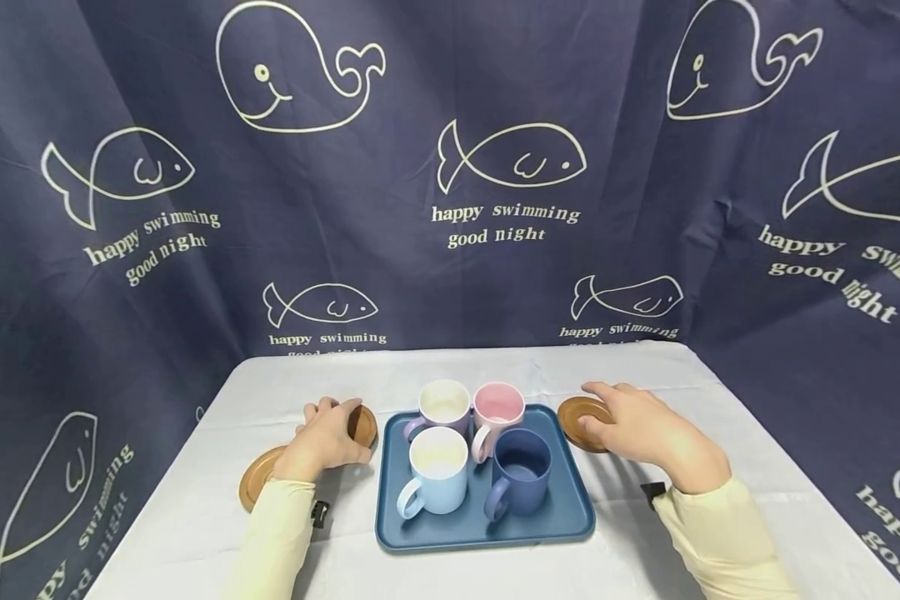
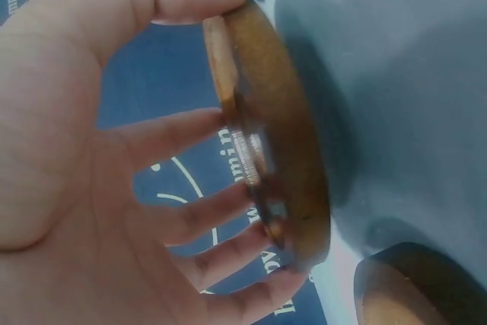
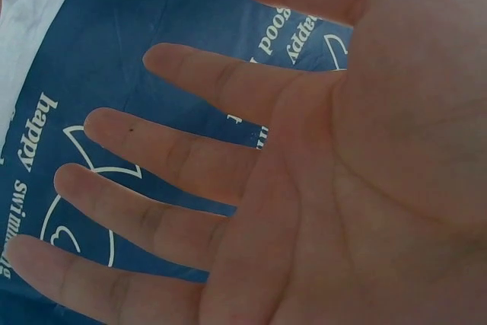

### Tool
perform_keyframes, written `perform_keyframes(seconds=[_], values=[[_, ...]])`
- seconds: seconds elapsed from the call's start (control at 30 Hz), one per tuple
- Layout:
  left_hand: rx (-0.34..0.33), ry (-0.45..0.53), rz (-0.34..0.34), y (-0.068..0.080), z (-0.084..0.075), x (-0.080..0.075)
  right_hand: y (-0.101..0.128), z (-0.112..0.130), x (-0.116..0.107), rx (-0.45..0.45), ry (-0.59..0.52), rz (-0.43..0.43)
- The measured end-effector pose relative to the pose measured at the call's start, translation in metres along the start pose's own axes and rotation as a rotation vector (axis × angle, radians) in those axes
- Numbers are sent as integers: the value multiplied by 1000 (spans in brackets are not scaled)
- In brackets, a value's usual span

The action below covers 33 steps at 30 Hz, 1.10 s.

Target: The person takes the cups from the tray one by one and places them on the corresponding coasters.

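Left of the tray, my left hand (image 1: pixel 327 437) holds a round brown wooden coaster (image 1: pixel 363 427) by its edge. In the left wrist view the thumb and fingertips span this coaster (image 2: pixel 285 127), which stands tilted near the white tabletop. A second wooden coaster (image 1: pixel 258 479) lies beside my left wrist, partly covered by it. On the other side, my right hand (image 1: pixel 641 421) hovers over another wooden coaster (image 1: pixel 581 414), partly hiding it. The right wrist view shows that hand's fingers (image 3: pixel 175 154) spread and nearly straight, with nothing in the palm.
Between the hands lies a blue tray (image 1: pixel 468 537). Standing on it are a light blue mug (image 1: pixel 442 483), a navy mug (image 1: pixel 523 479), a purple mug (image 1: pixel 453 421) and a pink mug (image 1: pixel 504 417). A dark blue printed curtain (image 1: pixel 450 292) hangs behind the white table (image 1: pixel 345 533).
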<state>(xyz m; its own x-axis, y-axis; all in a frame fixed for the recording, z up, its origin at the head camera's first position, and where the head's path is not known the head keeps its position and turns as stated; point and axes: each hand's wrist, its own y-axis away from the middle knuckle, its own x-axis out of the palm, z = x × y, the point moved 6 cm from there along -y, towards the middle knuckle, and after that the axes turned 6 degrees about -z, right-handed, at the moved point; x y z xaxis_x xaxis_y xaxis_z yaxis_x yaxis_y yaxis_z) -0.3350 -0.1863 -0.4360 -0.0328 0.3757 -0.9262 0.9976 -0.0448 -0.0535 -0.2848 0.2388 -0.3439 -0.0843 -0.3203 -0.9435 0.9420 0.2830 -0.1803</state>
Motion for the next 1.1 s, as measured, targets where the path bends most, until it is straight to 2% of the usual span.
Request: perform_keyframes(seconds=[0.37, 0.67, 1.1], values=[[24, 2, -14, -15, -7, -6, -1, -1, 2, -4, -9, -4], [99, -3, -33, -41, -26, -14, 2, -2, 3, 13, -18, 0], [170, 7, -56, -74, -47, -14, 2, -2, 2, 22, -22, -2]])
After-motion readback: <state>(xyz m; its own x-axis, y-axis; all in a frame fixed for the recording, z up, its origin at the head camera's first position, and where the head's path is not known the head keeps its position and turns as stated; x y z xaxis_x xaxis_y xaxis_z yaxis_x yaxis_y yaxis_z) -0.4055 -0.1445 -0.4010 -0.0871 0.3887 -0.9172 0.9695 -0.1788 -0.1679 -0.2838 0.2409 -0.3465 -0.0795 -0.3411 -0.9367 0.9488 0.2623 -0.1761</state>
